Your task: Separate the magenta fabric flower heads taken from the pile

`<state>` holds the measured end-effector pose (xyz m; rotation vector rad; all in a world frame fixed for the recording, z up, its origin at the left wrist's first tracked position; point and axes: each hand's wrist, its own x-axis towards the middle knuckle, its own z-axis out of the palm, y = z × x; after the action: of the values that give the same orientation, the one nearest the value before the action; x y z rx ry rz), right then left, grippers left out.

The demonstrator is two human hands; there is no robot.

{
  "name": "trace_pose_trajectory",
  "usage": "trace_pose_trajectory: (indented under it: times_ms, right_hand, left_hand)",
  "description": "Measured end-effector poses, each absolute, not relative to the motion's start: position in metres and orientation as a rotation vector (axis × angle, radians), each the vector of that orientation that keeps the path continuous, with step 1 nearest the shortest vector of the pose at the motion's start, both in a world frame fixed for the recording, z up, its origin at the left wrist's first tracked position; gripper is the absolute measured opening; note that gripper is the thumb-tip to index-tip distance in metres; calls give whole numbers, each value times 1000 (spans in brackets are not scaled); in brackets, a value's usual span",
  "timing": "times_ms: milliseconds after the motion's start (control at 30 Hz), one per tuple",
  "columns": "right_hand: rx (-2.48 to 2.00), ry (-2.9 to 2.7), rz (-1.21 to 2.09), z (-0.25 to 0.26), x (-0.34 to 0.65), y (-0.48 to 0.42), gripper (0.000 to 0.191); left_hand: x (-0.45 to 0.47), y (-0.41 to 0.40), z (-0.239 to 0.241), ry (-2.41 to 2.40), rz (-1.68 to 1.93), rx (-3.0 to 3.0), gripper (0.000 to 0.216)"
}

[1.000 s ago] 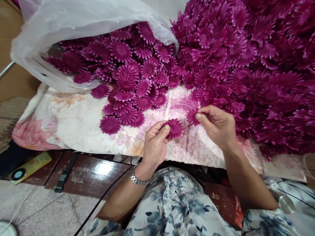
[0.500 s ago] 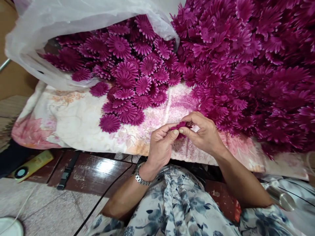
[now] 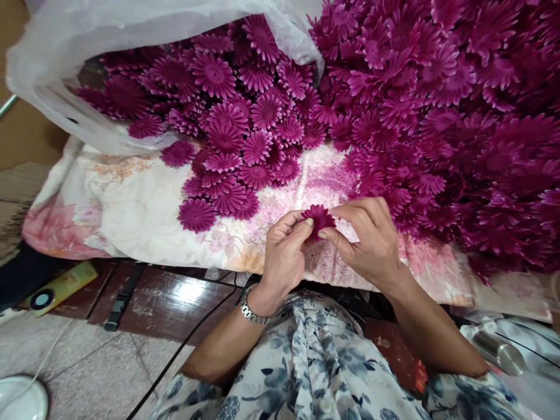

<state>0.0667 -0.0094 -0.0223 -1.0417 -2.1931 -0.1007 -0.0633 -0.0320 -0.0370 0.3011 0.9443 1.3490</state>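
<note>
A magenta artificial flower head (image 3: 321,223) with a ring of narrow petals is pinched at its left edge between the thumb and fingers of my left hand (image 3: 286,245). My right hand (image 3: 370,236) is at the flower's right side, with thumb and index finger apart around its edge. The right thumb tip appears to touch the lower petals. Below both hands lies a floral cloth (image 3: 144,204) speckled with magenta bits. Loose flower heads of the same kind (image 3: 227,198) lie on the cloth, left of and beyond my left hand.
A whitish plastic bag (image 3: 48,76) lies open at the back left, flower heads spilling from its mouth. A large heap of magenta flower heads (image 3: 437,134) covers the right side. A yellow object (image 3: 63,289) and a black strap buckle (image 3: 114,315) are at lower left, a metal cylinder (image 3: 499,353) at lower right.
The flower head has turned flatter toward the camera, showing more of its petals. My right thumb and index finger have spread from a pinch on it.
</note>
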Motion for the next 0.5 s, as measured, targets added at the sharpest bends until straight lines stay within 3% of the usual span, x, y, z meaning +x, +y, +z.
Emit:
trace_pose_trajectory:
  times_ms: [200,500]
  right_hand:
    - [-1055,-2252,52,-28,68,-7,11]
    - [-1095,-2226,-69,-17,77,0,14]
  left_hand:
    - [-64,-36,-40,916,1299,366,19]
    - [-65,-37,-44,935,1357,355,18]
